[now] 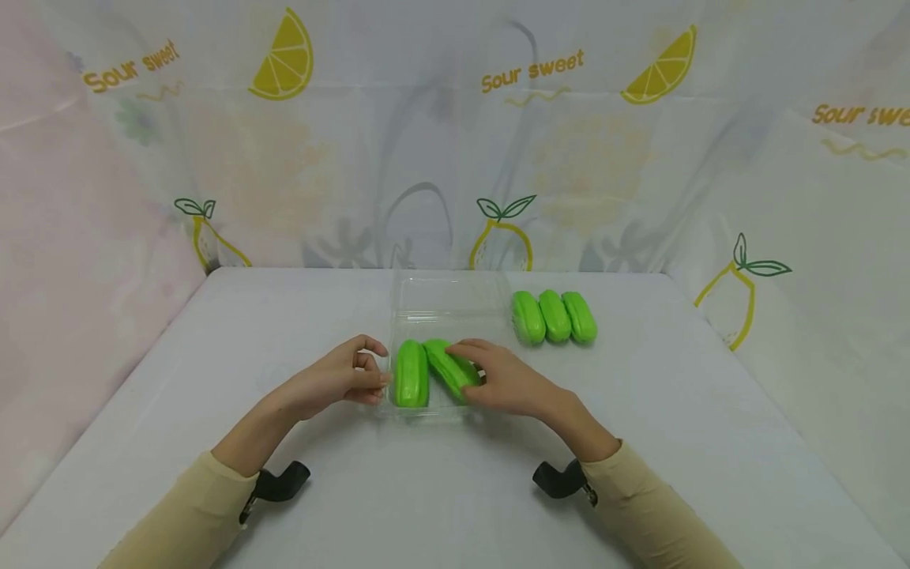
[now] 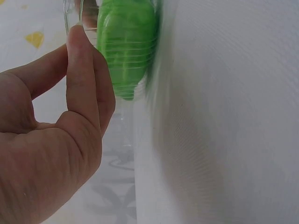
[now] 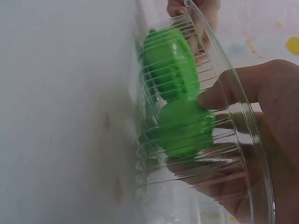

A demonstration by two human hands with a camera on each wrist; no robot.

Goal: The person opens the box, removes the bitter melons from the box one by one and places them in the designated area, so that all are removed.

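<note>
A clear plastic clamshell box (image 1: 426, 412) lies with its lid (image 1: 451, 294) folded back. Inside, one bright green, ridged oblong piece (image 1: 411, 374) lies lengthwise along the left wall. My left hand (image 1: 348, 371) pinches the box's left rim; the left wrist view has a fingertip (image 2: 77, 35) right at that edge. With thumb and fingers my right hand (image 1: 508, 379) grips a second green oblong piece (image 1: 449, 367), slanted inside the box beside the first. Seen through the ribbed wall in the right wrist view, the thumb (image 3: 212, 96) presses on this piece (image 3: 184, 128).
Three more green oblong pieces (image 1: 554, 318) lie side by side to the right of the lid. The white table (image 1: 441, 498) ends at a printed cloth backdrop (image 1: 426, 158). Black wrist mounts (image 1: 283, 482) stick out beneath both sleeves.
</note>
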